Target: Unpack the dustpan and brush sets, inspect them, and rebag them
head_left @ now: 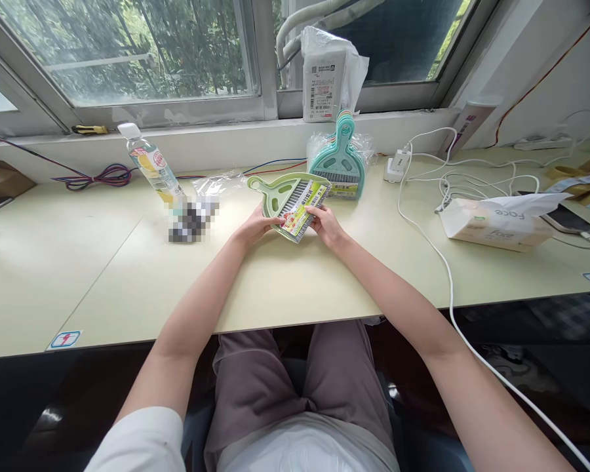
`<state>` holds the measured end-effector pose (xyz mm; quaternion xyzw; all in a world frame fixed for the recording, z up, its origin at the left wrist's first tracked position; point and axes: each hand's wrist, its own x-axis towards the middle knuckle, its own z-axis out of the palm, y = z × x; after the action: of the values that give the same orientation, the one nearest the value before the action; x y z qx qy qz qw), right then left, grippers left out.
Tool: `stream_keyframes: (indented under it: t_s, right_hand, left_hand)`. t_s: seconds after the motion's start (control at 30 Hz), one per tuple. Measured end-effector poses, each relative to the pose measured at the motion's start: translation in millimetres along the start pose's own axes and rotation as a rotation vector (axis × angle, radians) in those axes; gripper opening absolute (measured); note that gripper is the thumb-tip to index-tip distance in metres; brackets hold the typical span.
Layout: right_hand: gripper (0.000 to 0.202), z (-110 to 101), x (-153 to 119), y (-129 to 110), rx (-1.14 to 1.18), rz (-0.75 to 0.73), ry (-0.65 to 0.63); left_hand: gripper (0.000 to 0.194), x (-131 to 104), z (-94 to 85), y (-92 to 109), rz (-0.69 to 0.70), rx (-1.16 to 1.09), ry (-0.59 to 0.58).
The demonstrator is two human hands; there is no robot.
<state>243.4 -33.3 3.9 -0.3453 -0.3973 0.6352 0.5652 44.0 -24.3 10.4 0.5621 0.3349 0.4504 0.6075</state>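
My forearms (209, 282) converge forward over the table (295, 288). My left hand (256, 226) and right hand (327, 226) clamp opposite sides of the green dustpan set (286, 191), thumbs uppermost, near the teal dustpan stack (341, 160).

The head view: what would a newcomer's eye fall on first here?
Probably the green dustpan-and-brush set, held between the left hand and the right hand over the middle of the desk. Behind it, to the right, turquoise dustpans stand stacked; a white-capped bottle stands off to the left.

A light green dustpan (285, 192), held tilted, handle (256, 185) leftward, bears a printed yellow label (303, 211) across grey bristles (295, 196).
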Motion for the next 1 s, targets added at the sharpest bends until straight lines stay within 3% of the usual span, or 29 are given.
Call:
stream_keyframes:
  t_s: [0.77, 1.0]
  right_hand:
    - [0.008, 1, 0, 3, 0.001, -0.007, -0.002]
    - [0.01, 1, 2, 4, 0.049, -0.021, -0.012]
  left_hand:
    - [0.083, -2, -2.1, 3, -0.019, 0.041, -0.001]
    - [0.073, -5, -2.2, 10, -0.035, 0.073, -0.026]
